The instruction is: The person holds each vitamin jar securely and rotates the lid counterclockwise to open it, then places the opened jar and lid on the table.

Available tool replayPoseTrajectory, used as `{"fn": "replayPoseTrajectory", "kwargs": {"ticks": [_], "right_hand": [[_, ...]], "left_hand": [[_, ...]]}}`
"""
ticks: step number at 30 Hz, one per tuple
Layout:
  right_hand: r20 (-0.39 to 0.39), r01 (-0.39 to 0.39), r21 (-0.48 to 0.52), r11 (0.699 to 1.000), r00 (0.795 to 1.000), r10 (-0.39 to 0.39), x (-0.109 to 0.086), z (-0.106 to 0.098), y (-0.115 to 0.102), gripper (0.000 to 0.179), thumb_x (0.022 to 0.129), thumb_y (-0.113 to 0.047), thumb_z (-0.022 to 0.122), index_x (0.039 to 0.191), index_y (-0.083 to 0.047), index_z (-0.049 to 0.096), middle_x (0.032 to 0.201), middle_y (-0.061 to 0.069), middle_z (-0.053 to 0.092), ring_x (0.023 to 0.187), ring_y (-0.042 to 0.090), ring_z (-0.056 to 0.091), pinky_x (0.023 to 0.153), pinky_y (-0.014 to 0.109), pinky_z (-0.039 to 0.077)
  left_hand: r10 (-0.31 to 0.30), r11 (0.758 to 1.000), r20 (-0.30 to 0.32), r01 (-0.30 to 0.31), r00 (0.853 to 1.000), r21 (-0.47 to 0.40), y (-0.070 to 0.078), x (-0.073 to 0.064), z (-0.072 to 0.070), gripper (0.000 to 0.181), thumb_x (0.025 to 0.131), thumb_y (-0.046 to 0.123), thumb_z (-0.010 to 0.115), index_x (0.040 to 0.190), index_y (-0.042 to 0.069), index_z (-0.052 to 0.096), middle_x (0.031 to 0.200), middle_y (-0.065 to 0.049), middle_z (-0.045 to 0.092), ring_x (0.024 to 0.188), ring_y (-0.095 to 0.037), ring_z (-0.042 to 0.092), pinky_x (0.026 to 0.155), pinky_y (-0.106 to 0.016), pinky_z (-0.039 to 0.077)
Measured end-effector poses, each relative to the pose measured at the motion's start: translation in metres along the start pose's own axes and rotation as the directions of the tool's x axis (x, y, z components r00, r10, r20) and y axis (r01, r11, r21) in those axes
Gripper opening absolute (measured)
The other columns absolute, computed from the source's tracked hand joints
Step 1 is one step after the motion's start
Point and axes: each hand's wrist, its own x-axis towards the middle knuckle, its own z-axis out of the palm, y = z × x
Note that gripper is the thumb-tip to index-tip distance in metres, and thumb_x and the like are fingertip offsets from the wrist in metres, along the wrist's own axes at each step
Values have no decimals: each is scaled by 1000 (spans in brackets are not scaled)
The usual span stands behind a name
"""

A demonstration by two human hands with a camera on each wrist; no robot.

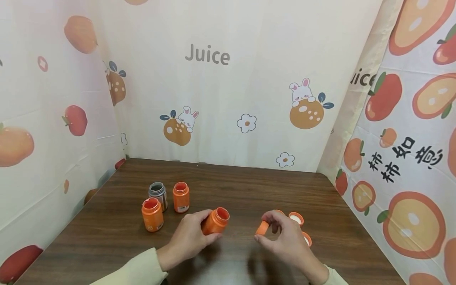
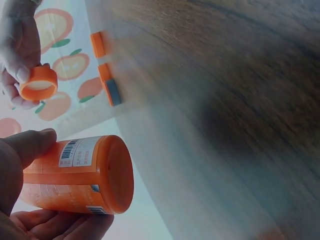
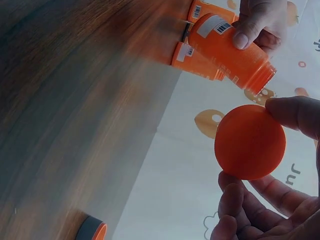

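Observation:
My left hand [image 1: 190, 237] grips an open orange jar [image 1: 215, 221] just above the table, its mouth tilted toward the right. In the left wrist view the jar's smooth base and barcode label show. Across from it, my right hand [image 1: 285, 237] pinches an orange screw lid [image 1: 262, 228] between thumb and fingers. The lid's flat top faces the right wrist camera, and its pale inner side shows in the left wrist view. Jar and lid are apart, with a gap of table between them.
At the left stand a grey open jar [image 1: 158, 194], an orange open jar [image 1: 152, 215] and another orange jar [image 1: 181, 198]. Beside and behind my right hand lie several lids, among them an upturned orange lid [image 1: 296, 218]. Printed curtains surround the dark wooden table [image 1: 228, 182].

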Motion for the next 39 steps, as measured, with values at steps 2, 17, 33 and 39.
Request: {"fn": "replayPoseTrajectory", "kwargs": {"ticks": [2,17,33,39], "right_hand": [[-3,2,-5,1000,1000,-2,0,-1,2,46,67,-20,97,99,-30,66,88,-16,63,76,11,55,68,26,46],[-37,-65,-55,996,997,63,-3,-7,14,45,62,-20,100,90,-21,65,82,-15,64,73,13,56,66,25,48],[-28,-196,-240,951,980,195,-3,-13,37,43,62,-20,97,85,-20,61,73,-8,57,65,8,48,59,27,39],[-10,-243,-284,928,968,250,-2,-14,43,44,62,-23,97,87,-18,61,71,-8,55,65,11,48,60,29,39]], "left_hand": [[-5,1000,-14,5,1000,6,-1,0,-1,55,77,27,92,124,10,69,107,3,73,86,-8,63,79,-34,54],[-92,995,-174,99,981,32,-15,-2,-9,53,72,22,95,116,11,68,102,2,72,88,-12,65,83,-41,56],[-246,968,-195,252,949,4,-28,-2,-22,59,77,16,92,123,3,57,116,-12,68,102,-26,67,94,-52,54],[-293,953,-197,302,936,14,-32,-1,-25,64,80,17,89,128,0,51,121,-17,65,109,-32,65,98,-55,51]]}}
